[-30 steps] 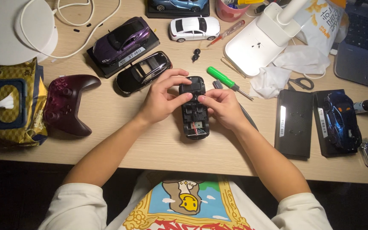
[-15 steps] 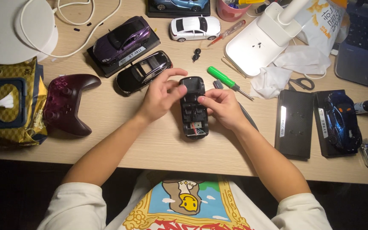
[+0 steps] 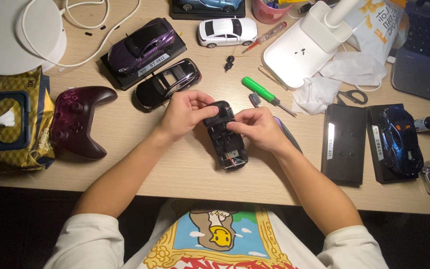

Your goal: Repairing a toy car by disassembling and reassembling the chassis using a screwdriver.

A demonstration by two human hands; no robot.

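Head view shows a black model car chassis (image 3: 226,139) lying upside down mid-desk, its wiring exposed at the near end. Left hand (image 3: 184,113) grasps the far end, thumb on the body; right hand (image 3: 256,127) pinches the chassis from the right side. Compared with a second ago the fingers have shifted slightly along the far end while the chassis stays put, so the handling looks like small adjustment, not lifting. Just right lies a green screwdriver (image 3: 262,91); to the left sits a black model car (image 3: 167,82), beyond it a purple model car (image 3: 143,44), and farther left a maroon game controller (image 3: 78,119)
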